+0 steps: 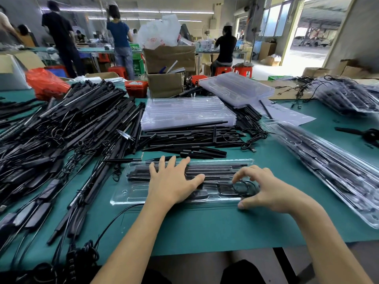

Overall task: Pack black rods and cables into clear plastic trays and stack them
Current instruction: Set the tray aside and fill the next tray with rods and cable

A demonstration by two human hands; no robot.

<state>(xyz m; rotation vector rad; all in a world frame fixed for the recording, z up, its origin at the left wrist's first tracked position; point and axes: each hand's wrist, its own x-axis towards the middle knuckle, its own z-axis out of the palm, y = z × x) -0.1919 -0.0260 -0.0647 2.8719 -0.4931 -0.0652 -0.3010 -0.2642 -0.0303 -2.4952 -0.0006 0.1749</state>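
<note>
A clear plastic tray (131, 193) lies on the green table in front of me, with black rods (217, 171) in its far slots and a coiled black cable (244, 187) in its near right pocket. My left hand (172, 181) lies flat on the rods with fingers spread. My right hand (264, 189) hovers over the coiled cable, fingers curled and fingertips touching it, thumb on the tray's near edge. Whether it pinches the cable is unclear.
A big heap of black rods and cables (67, 128) fills the left. Loose rods (188, 140) lie beyond the tray, with empty clear trays (184, 111) stacked behind. Filled trays (328, 167) sit at the right. Cardboard boxes (166, 83) and people stand further back.
</note>
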